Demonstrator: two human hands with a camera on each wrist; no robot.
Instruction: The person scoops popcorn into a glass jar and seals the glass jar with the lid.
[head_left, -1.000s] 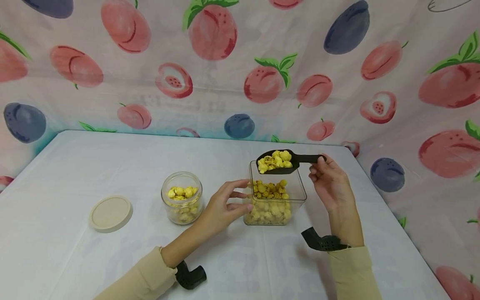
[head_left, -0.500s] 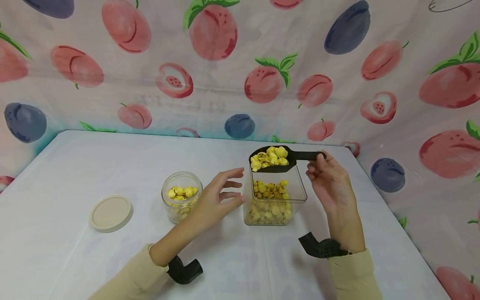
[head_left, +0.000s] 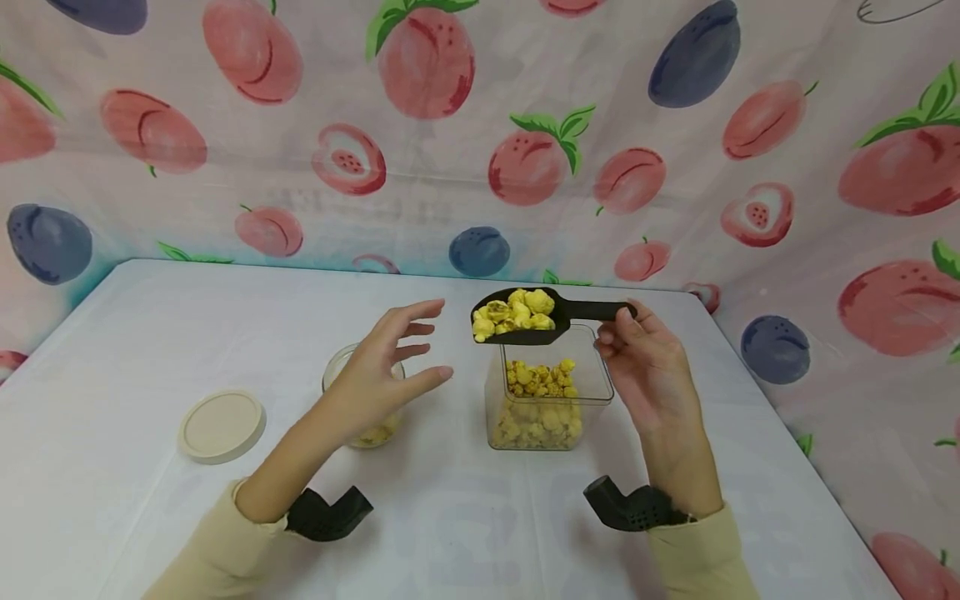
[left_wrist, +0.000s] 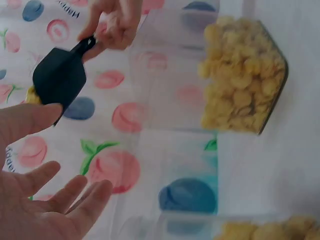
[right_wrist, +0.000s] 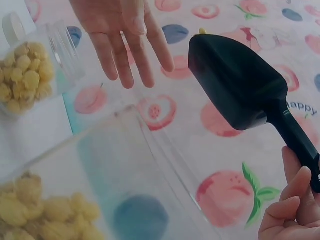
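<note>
Black against the fruit-printed cloth (head_left: 427,67), the scoop (head_left: 564,315) is raised toward the far edge of the table (head_left: 450,517), right of the middle, and I have the right hand (head_left: 648,358) pinching the end of its handle. Its load of yellow popcorn (head_left: 517,312) is plain from the head; both wrist views give me the scoop's underside and just a sliver of that load. On the head feed the scoop overlaps the far rim of the clear square container (head_left: 596,379), though I cannot judge how high above it. That container stands nearer the table's right edge than its left, partly filled with popcorn, and my right wrist view cuts it off. The left hand (head_left: 375,375) is released, fingers spread in the air; from the head it blocks most of the round jar (head_left: 341,360). My right wrist feed shows popcorn inside that jar, while the left one catches a strip of it at the bottom. The pale lid (head_left: 222,427) lies flat toward the table's left edge. The table's near edge falls outside my head view.
</note>
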